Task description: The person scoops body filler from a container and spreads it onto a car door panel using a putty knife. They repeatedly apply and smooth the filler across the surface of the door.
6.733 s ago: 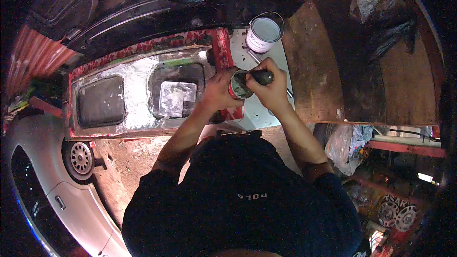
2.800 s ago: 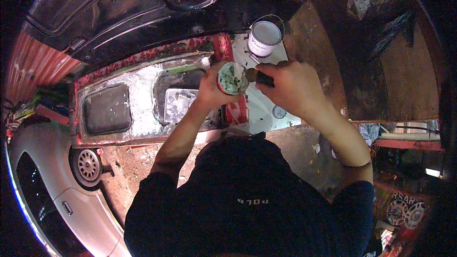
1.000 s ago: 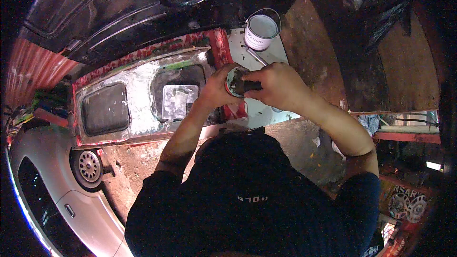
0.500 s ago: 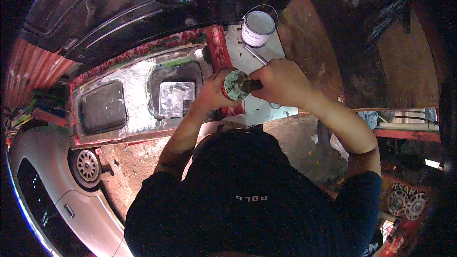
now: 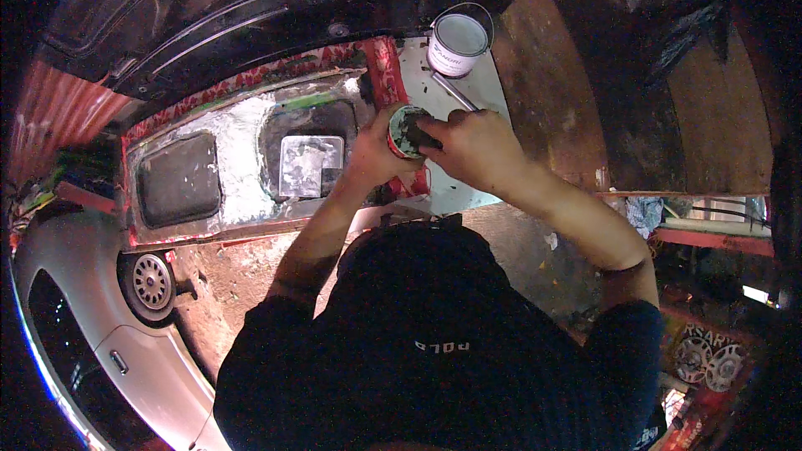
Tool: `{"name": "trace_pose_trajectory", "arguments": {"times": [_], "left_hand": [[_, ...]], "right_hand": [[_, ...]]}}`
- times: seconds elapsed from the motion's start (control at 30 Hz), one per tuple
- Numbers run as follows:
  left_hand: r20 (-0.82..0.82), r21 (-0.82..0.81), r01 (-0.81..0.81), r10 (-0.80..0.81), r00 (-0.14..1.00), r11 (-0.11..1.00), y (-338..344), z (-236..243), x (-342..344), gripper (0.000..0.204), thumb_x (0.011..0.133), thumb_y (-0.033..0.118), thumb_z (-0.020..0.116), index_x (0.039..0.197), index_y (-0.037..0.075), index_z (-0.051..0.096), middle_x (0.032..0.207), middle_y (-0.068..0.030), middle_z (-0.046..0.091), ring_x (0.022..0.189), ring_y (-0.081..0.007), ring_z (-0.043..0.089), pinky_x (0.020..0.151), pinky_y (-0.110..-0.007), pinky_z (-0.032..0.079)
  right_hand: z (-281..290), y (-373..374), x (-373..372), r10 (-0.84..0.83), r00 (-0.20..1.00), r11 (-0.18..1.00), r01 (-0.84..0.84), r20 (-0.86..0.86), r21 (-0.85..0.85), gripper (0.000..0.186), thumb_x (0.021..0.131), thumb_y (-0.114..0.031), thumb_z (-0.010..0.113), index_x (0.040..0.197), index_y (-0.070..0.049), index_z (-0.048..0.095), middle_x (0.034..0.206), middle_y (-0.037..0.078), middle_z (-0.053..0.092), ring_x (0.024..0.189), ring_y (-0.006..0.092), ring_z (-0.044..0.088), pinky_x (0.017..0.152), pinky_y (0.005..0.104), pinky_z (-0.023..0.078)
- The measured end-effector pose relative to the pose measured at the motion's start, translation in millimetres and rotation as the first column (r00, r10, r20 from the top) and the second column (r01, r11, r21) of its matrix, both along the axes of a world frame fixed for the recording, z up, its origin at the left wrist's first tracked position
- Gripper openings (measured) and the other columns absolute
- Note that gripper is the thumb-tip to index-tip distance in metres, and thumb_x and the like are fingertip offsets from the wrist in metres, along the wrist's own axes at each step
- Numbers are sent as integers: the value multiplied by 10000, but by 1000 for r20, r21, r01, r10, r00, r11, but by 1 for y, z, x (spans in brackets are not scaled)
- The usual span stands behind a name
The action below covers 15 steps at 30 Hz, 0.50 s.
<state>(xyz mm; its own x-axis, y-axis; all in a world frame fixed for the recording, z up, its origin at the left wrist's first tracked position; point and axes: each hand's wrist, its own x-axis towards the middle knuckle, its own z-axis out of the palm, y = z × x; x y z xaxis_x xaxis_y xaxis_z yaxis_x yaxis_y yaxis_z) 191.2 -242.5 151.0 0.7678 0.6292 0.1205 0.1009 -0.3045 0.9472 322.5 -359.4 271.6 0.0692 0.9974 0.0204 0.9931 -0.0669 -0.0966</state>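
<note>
My left hand [image 5: 373, 150] is wrapped round a small round tin [image 5: 405, 133] with a red side. Its mouth is tipped toward me and shows pale green-grey, smeared stuff inside. My right hand [image 5: 476, 149] is closed at the tin's right rim, its fingers bent over the mouth. A dark piece [image 5: 428, 128] shows between those fingers and the tin's inside; its kind is hard to make out. Beyond the right hand, a silvery rod [image 5: 455, 92] lies on a white board [image 5: 415, 63], its near end hidden by the hand.
A pale paint can [image 5: 458, 48] with a wire handle stands at the board's far end. Left lies a patchy panel with recesses [image 5: 242, 159], bearing a smeared clear plastic tub [image 5: 311, 153]. A dark car body [image 5: 200, 8] is behind; a silver car [image 5: 125, 351] stands at left.
My right hand's fingers have come further over the tin's mouth, and the dark piece is now more inside it. The tin has tilted and shifted slightly upward in view.
</note>
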Motion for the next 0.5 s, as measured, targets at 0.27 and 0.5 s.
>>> {"name": "trace_pose_trajectory", "arguments": {"times": [0.27,0.5], "left_hand": [[-29,268,29,-23,999,963,11,-6,3,944,468,232,892,1296,111,457,1158,-154,585,1070,-357,582,924,-414,484],[153,290,-194,155,976,937,6,-15,9,887,477,224,890,1251,98,476,1112,-159,590,1000,-347,602,857,-421,516]], "right_hand": [[25,0,3,7,996,1000,-5,94,-17,169,723,-245,674,787,-90,681,668,151,650,634,322,673,562,438,543],[0,6,0,-121,993,990,120,11,74,328,800,-330,666,1075,-151,672,712,145,651,682,321,659,606,424,531]]}}
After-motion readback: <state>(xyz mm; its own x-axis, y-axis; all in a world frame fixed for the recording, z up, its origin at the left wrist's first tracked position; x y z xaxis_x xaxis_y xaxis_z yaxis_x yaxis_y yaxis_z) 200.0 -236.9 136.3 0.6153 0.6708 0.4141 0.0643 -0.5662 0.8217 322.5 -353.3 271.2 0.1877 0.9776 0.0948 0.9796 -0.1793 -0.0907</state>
